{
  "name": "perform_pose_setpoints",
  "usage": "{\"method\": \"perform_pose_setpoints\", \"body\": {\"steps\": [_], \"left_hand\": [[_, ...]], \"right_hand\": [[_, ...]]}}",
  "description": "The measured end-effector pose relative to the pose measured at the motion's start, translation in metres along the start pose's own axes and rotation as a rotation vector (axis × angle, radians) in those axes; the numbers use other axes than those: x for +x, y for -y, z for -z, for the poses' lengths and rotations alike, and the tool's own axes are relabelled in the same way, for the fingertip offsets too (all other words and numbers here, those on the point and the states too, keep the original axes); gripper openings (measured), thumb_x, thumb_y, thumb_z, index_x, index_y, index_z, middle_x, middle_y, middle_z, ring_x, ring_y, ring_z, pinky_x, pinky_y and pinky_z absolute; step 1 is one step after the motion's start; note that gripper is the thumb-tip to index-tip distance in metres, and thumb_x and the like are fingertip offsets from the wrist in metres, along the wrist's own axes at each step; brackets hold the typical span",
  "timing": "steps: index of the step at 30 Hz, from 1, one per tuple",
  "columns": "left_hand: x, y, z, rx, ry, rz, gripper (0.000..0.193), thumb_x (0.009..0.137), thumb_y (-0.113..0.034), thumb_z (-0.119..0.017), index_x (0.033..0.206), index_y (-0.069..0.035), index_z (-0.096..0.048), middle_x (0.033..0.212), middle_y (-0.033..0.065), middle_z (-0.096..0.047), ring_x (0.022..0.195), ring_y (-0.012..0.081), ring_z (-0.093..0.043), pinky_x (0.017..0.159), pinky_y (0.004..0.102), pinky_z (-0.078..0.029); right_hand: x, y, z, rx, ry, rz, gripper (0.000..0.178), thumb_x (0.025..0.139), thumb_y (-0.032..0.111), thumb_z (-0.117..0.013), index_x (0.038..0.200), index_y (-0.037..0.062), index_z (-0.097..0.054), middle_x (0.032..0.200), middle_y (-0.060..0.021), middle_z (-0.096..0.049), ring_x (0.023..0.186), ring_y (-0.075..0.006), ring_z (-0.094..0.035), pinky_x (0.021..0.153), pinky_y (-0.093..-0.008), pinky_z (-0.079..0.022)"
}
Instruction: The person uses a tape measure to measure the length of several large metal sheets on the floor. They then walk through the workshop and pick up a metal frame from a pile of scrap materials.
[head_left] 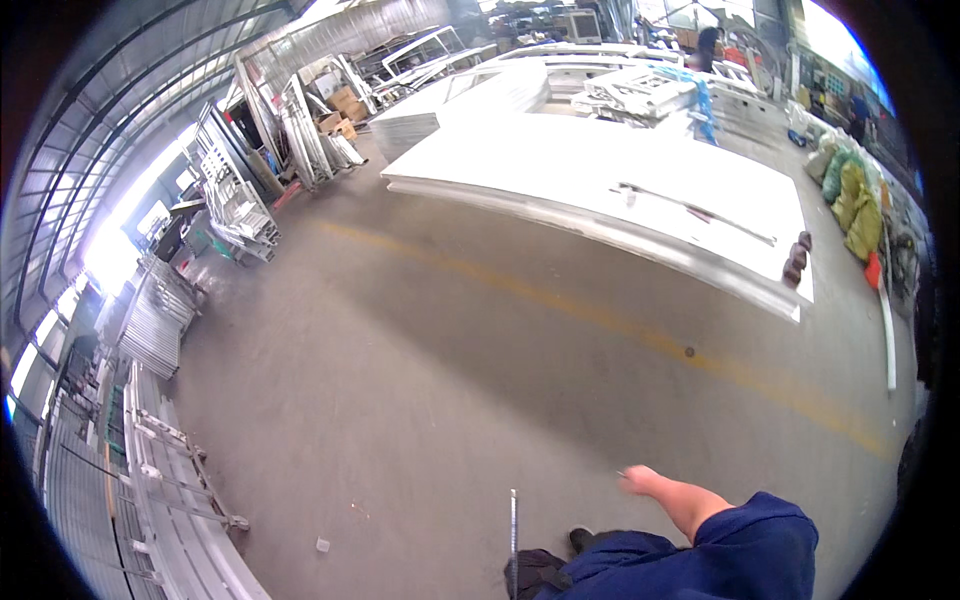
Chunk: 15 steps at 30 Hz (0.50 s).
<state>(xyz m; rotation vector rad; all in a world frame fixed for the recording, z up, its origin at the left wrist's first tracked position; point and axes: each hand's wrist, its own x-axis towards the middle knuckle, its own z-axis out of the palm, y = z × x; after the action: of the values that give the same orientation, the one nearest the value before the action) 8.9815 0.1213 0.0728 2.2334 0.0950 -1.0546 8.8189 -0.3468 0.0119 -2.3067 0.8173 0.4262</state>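
My right hand (pixel 638 480) reaches out from a dark blue sleeve (pixel 755 550) at the lower right, over the bare concrete floor. Its fingers look curled together. A tiny dark tip shows at the fingers, too small and blurred to name. Near the lower edge, a thin silvery rod (pixel 514 535) stands upright beside dark cloth (pixel 536 572); what supports it is hidden. No part of my left hand can be made out. A dark shoe (pixel 580 538) shows beside my clothing.
Ahead lies a large stack of white panels (pixel 600 165) with a long thin bar (pixel 700 212) and dark brown pieces (pixel 797 260) on top. Metal profiles (pixel 185 490) line the left. Filled sacks (pixel 853 210) and a white pipe (pixel 889 335) are at right. A yellow line (pixel 560 300) crosses the floor.
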Motion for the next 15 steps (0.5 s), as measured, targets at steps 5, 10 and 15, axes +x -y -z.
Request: {"method": "perform_pose_setpoints", "body": {"steps": [5,10,15], "left_hand": [[0.139,-0.099,0.063,-0.078,0.047,0.048,0.029,0.092,-0.031,-0.049,0.085,-0.006,-0.063,0.07,0.0131,-0.062,0.064,0.0313,-0.059,0.056,0.0468,-0.044],[0.279,-0.201,0.157,-0.115,0.078,0.094,0.032,0.093,-0.032,-0.049,0.083,-0.005,-0.062,0.069,0.0117,-0.061,0.063,0.0298,-0.058,0.056,0.0463,-0.043],[0.363,-0.34,0.265,-0.143,0.112,0.245,0.034,0.094,-0.034,-0.049,0.082,-0.005,-0.061,0.067,0.0103,-0.061,0.061,0.0282,-0.057,0.055,0.0458,-0.042]], "right_hand": [[0.246,0.217,0.168,0.004,-0.114,0.086,0.04,0.085,0.036,-0.05,0.085,-0.0011,-0.065,0.089,-0.024,-0.066,0.09,-0.0402,-0.063,0.08,-0.0466,-0.05],[0.423,0.308,0.247,0.068,-0.129,0.092,0.047,0.088,0.042,-0.047,0.087,-0.0008,-0.066,0.091,-0.0243,-0.066,0.094,-0.0416,-0.061,0.082,-0.0456,-0.049],[0.505,0.291,0.266,0.253,-0.035,-0.27,0.055,0.091,0.045,-0.041,0.103,-0.004,-0.064,0.106,-0.027,-0.063,0.105,-0.0406,-0.058,0.09,-0.0445,-0.045]]}}
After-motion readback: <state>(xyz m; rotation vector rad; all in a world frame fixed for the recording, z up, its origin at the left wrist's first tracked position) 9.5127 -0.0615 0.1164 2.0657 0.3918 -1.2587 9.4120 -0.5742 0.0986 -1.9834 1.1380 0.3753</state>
